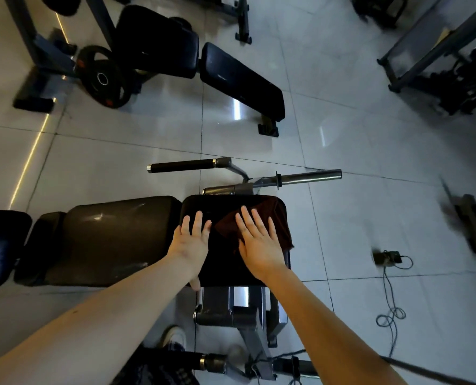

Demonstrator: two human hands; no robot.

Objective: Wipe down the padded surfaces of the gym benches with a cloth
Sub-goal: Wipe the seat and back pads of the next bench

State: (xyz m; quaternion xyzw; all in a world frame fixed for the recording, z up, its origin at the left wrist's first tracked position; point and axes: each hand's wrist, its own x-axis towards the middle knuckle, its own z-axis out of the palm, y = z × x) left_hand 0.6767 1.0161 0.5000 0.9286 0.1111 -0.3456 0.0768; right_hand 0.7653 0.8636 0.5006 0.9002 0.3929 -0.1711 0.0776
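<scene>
Cloth (281, 220), dark brown, lies on the black seat pad (222, 268). The right hand (259, 240) presses flat on it with straight fingers, gripping nothing. The left hand (189, 243) rests flat on the bare pad just beside the cloth, fingers straight too. 1 other bench (239, 79) stands farther off on the floor (120, 162).

floor: pale glossy tiles (147, 151) spreading under all, dark grout lines crossing | light: thin warm streak (29, 159) reflecting along the left tiles, white glare (236, 108) shining mid-floor | far left: black weight plate (103, 77) leaning by a grey steel frame (45, 51) | top right: metal rack (437, 48) standing, blurred | right: thin cable (391, 309) looping from a small box (385, 258)
</scene>
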